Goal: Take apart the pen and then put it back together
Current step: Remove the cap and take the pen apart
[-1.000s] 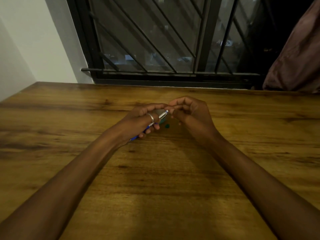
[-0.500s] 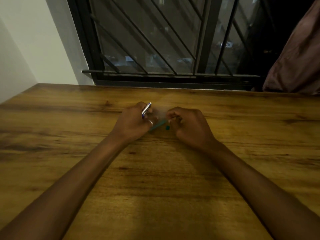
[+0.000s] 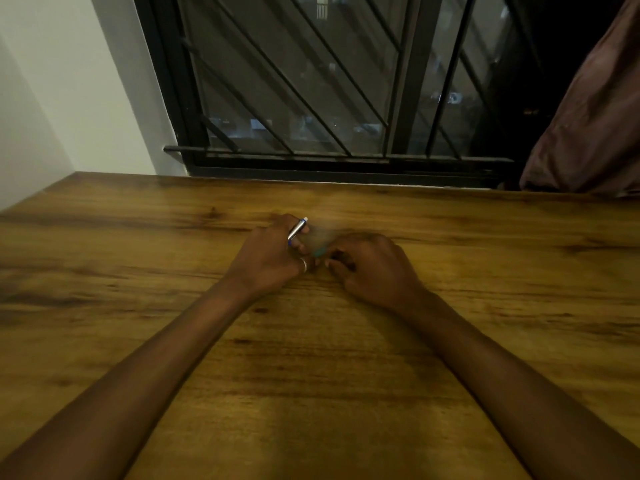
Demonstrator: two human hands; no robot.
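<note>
My left hand [image 3: 273, 258] rests on the wooden table [image 3: 311, 358] and grips the pen's upper part [image 3: 298, 229], silver with a blue and white end, which sticks up and away from my fingers. My right hand [image 3: 374, 268] lies close beside it with fingers curled down onto the table. A small teal piece [image 3: 319, 251] shows between the two hands at my right fingertips. Whether my right fingers pinch it is hidden by the hand and the dim light.
A barred window [image 3: 311, 98] with a black frame runs along the table's far edge. A dark reddish curtain [image 3: 595, 126] hangs at the back right. A white wall [image 3: 69, 81] stands at the left.
Both hands have come down from above the table onto its surface. The silver pen part turned from pointing right to pointing up and away. My right hand has closed over the teal piece.
</note>
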